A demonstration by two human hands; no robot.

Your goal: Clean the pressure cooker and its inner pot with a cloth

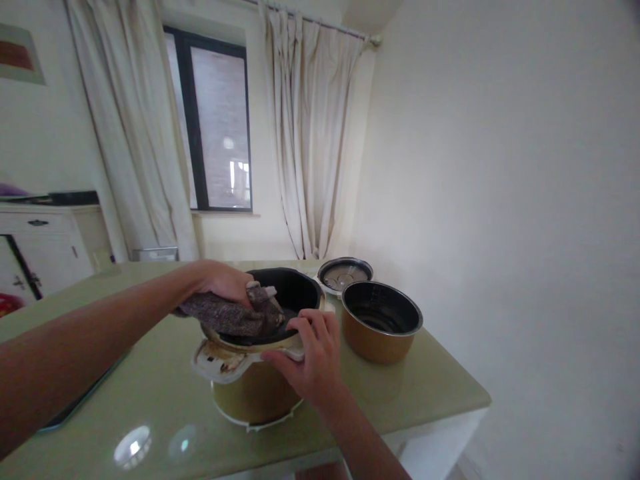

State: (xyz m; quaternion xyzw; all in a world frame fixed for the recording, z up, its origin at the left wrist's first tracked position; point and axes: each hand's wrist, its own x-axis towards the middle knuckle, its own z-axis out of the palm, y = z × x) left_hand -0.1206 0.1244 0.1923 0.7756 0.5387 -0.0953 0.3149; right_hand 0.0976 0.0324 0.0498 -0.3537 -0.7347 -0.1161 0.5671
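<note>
A rice cooker body (257,393) with a gold side, a dark inside and a stained white rim stands near the table's front edge. My left hand (227,283) is closed on a grey-brown cloth (227,315), which lies over the cooker's left rim and reaches into its opening. With my right hand (317,350) I grip the right front of the rim, thumb outside and fingers over the top. Just right of it sits the inner pot (383,347), gold outside and black inside. Behind that pot lies a round lid (345,272), its underside up.
The pale green glossy table (425,387) has a corner at the right, close to a bare wall (525,233). A dark flat object (83,397) lies under my left forearm. Curtains (320,133), a window (223,127) and a white cabinet (45,233) stand behind.
</note>
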